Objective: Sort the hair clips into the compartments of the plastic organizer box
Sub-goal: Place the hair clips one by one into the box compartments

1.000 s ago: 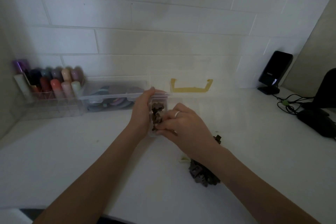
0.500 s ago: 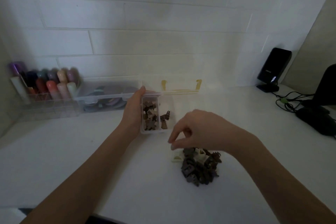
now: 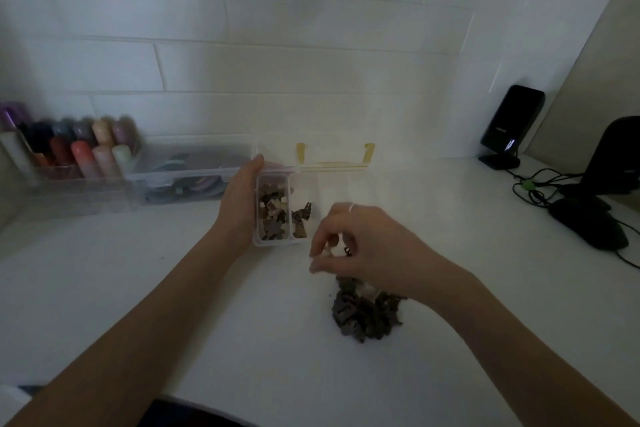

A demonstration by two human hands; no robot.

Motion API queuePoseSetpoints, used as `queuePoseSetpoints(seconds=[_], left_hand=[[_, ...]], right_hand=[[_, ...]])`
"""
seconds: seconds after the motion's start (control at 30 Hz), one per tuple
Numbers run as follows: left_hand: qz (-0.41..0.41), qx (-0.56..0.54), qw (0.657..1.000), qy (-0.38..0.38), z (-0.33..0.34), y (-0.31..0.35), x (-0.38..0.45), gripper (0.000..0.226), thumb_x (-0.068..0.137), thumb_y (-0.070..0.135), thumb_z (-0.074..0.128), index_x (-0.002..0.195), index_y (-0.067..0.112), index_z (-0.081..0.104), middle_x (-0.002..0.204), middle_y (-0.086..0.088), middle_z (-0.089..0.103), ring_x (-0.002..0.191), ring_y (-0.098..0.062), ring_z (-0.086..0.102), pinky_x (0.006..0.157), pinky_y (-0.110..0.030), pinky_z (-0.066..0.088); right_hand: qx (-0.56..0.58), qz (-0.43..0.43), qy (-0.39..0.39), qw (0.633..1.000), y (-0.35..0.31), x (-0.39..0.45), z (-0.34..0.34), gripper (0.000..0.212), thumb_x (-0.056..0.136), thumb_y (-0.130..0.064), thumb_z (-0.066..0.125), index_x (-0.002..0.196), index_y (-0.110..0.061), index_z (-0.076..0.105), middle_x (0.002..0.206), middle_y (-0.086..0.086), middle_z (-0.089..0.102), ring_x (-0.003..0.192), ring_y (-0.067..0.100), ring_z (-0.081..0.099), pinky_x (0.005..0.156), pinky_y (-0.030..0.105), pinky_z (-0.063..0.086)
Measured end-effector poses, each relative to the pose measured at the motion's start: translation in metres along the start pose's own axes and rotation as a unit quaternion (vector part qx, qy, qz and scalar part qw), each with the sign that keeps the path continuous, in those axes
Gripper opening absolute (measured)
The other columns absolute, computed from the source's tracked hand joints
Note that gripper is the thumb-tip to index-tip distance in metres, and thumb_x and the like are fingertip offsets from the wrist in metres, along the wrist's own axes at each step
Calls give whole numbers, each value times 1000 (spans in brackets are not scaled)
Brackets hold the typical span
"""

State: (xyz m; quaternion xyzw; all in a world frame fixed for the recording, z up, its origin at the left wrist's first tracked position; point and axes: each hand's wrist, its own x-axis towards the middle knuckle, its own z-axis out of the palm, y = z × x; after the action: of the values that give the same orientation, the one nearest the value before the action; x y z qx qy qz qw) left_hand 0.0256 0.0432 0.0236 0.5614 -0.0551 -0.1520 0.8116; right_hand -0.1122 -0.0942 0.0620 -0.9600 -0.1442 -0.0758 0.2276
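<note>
A small clear plastic organizer box point(image 3: 273, 242) sits on the white table with its lid standing open at the back. Its left compartment holds several small brown hair clips point(image 3: 272, 210); the right compartment holds a few darker clips point(image 3: 300, 220). My left hand point(image 3: 239, 204) grips the box's left side. My right hand point(image 3: 360, 243) hovers just right of the box, fingers curled, with a small dark hair clip point(image 3: 347, 251) held at the fingertips. Below that hand lies a pile of dark brown hair clips point(image 3: 363, 314) with a pale one among them.
A clear rack of coloured tubes point(image 3: 79, 152) and a clear storage box point(image 3: 187, 173) stand at the back left by the tiled wall. A black device point(image 3: 509, 125), cables point(image 3: 540, 184) and a dark object point(image 3: 595, 215) occupy the right side.
My right hand left the box, dropped to the pile, and now has risen slightly toward the box with a small clip. My left hand kept hold of the box.
</note>
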Motion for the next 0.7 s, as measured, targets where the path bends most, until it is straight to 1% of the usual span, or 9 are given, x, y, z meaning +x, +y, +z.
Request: queuePoseSetpoints(seconds=[0.07, 0.13, 0.23, 0.3, 0.4, 0.5, 0.6, 0.63, 0.7], left_hand=[[-9, -7, 1000, 0, 0, 3, -2, 40, 89, 47, 43, 96, 13, 63, 93, -14, 66, 80, -28, 63, 77, -36, 48], [-21, -14, 1000, -3, -1, 6, -3, 36, 87, 46, 44, 86, 16, 64, 87, -12, 65, 77, -26, 62, 76, -34, 46], [-26, -8, 1000, -13, -4, 8, -1, 40, 86, 45, 43, 73, 17, 68, 77, -9, 67, 71, -25, 62, 72, -32, 46], [-21, -4, 1000, -19, -5, 8, 1, 40, 87, 45, 41, 74, 16, 67, 74, -9, 67, 71, -26, 61, 72, -32, 46], [-22, -8, 999, -24, -5, 9, 1, 37, 88, 43, 39, 82, 14, 62, 79, -10, 64, 73, -25, 59, 71, -31, 44], [-16, -19, 999, -29, -3, 11, -3, 32, 88, 38, 38, 78, 16, 58, 78, -9, 61, 69, -23, 58, 68, -29, 43], [-9, -29, 999, -35, 0, 12, -6, 28, 87, 34, 37, 73, 18, 54, 76, -8, 56, 65, -23, 54, 65, -27, 41], [-9, -28, 999, -37, 0, 12, -7, 27, 87, 34, 37, 72, 18, 54, 75, -8, 55, 64, -22, 53, 65, -26, 41], [-6, -23, 999, -38, 0, 12, -7, 27, 87, 33, 38, 71, 18, 54, 74, -8, 54, 63, -22, 53, 64, -26, 41]], right_hand=[[52, 7, 90, 995, 8, 0, -16, 9, 76, -33, 74, 80, -28, 68, 88, -13, 59, 66, 4, 53, 66, 21, 47], [84, 30, 167, 982, 18, -1, -29, 6, 75, -30, 75, 77, -28, 70, 87, -14, 64, 69, 6, 57, 63, 13, 44], [96, 63, 219, 969, 33, -3, -31, 5, 75, -23, 75, 76, -24, 71, 77, -12, 69, 69, 7, 58, 58, 8, 39], [99, 64, 216, 969, 36, -2, -26, 5, 76, -19, 75, 78, -22, 72, 78, -12, 67, 72, 5, 59, 60, 8, 40], [113, 39, 193, 974, 33, 0, -19, 8, 79, -14, 74, 84, -20, 73, 86, -9, 67, 79, 3, 60, 64, 12, 45], [83, -1, 177, 981, 28, 1, -12, 13, 84, -10, 66, 89, -20, 72, 90, -8, 62, 79, 5, 59, 63, 15, 47], [-32, -22, 124, 992, 23, 3, -4, 24, 90, -9, 52, 101, -21, 70, 92, -8, 54, 65, 5, 49, 59, 13, 38], [-74, -17, 105, 992, 22, 4, 0, 27, 91, -10, 48, 108, -20, 67, 95, -6, 52, 64, 6, 46, 61, 18, 38], [-149, 18, 73, 986, 19, 6, 7, 35, 93, -8, 44, 122, -20, 57, 103, 1, 52, 76, 14, 49, 66, 26, 42]])
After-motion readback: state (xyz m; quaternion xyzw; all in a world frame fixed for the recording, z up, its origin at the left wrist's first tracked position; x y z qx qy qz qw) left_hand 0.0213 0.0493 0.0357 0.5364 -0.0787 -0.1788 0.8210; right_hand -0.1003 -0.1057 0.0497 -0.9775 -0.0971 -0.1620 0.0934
